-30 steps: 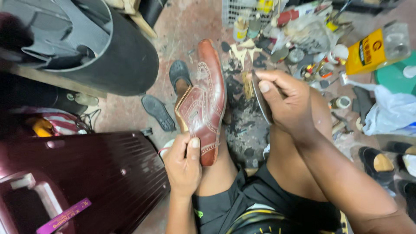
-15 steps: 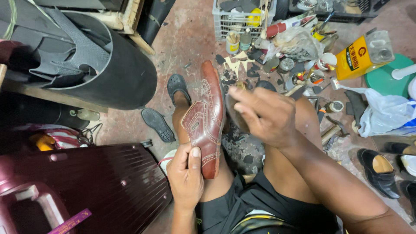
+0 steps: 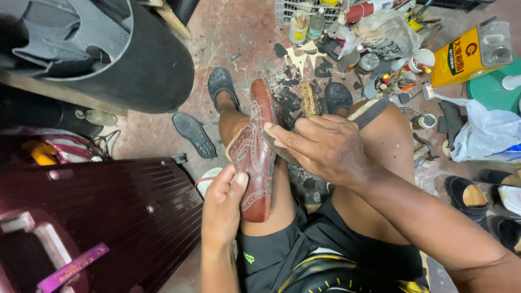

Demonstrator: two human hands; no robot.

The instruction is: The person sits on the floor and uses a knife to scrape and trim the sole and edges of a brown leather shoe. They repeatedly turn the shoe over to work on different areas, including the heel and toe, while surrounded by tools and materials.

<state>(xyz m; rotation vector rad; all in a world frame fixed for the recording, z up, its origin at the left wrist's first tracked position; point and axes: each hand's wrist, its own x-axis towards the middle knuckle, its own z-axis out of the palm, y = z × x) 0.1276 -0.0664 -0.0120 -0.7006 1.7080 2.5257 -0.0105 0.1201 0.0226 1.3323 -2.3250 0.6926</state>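
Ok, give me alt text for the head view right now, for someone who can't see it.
Seen from above, a seated person's left hand steadies a reddish-brown leather shoe on their leg while the right hand presses a flat dark strip against the shoe's side. Around them on the reddish floor lie a maroon suitcase, a yellow can and scattered tools.

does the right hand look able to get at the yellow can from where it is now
Probably yes, once freed. The right hand grips a flat tool against the brown shoe, so it is busy. The yellow can stands on the floor beyond the right knee, with low clutter but nothing tall in between.
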